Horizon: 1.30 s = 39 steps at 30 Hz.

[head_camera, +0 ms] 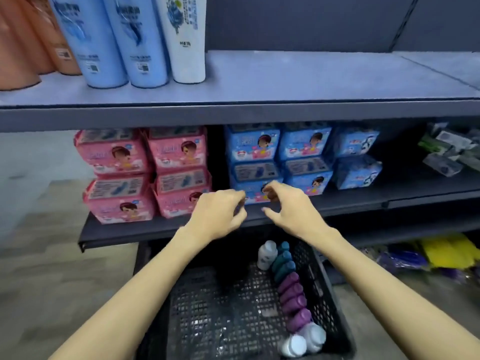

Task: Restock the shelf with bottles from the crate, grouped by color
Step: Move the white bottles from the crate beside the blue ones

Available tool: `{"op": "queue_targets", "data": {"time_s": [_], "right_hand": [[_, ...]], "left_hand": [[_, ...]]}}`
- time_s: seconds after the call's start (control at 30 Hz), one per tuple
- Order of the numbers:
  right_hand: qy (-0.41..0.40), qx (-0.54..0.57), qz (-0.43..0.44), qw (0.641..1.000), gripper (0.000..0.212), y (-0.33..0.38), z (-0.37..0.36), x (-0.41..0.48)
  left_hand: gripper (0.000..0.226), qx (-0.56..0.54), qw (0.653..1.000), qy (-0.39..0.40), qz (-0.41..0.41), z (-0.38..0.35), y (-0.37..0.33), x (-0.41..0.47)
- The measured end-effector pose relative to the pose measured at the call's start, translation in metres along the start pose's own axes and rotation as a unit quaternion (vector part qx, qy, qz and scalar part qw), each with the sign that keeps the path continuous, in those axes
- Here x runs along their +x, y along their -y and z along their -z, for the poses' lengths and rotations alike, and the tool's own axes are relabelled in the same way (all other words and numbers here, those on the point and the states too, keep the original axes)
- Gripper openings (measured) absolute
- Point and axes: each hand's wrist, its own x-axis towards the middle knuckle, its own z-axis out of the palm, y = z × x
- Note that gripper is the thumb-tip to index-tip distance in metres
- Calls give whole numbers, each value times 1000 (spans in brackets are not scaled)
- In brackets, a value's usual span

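Observation:
A black mesh crate (207,313) stands on the floor below me. Along its right side lies a row of bottles: a white one (266,254) at the far end, teal ones (283,263), purple ones (294,300), and two white ones (304,339) nearest me. My left hand (218,214) and my right hand (291,206) hover side by side above the crate's far end, in front of the lower shelf. Their fingers are loosely curled and hold nothing. On the upper shelf (298,76) stand orange bottles (23,40), two blue bottles (114,40) and a white bottle (184,37) at the left.
The lower shelf holds pink packs (145,172) on the left and blue packs (301,157) on the right. Grey-green packets (449,149) lie at far right. Yellow and purple goods (436,253) sit on the bottom level. The upper shelf's right part is bare.

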Motion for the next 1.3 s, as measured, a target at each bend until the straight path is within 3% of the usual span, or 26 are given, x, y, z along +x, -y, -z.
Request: {"op": "queue_targets", "data": {"time_s": [0.27, 0.5, 0.63, 0.83, 1.0, 1.13, 1.3], "right_hand": [[127, -5, -116, 985, 41, -75, -83, -22], [236, -9, -216, 947, 46, -116, -148, -31], [245, 18, -259, 934, 45, -129, -180, -22], [264, 6, -301, 917, 64, -139, -217, -8], [247, -2, -280, 928, 43, -145, -236, -15], [280, 22, -256, 925, 47, -143, -247, -24], [274, -5, -174, 946, 36, -136, -265, -33]], "left_hand": [[13, -26, 987, 135, 82, -104, 1, -37], [14, -45, 970, 201, 130, -166, -3, -67], [16, -56, 961, 223, 152, -191, -10, -76], [17, -69, 951, 234, 190, -212, -17, -87], [17, -70, 942, 251, 213, -223, -14, -90], [18, -73, 935, 265, 223, -231, -10, -95], [16, -67, 933, 267, 231, -235, -5, -104]]}}
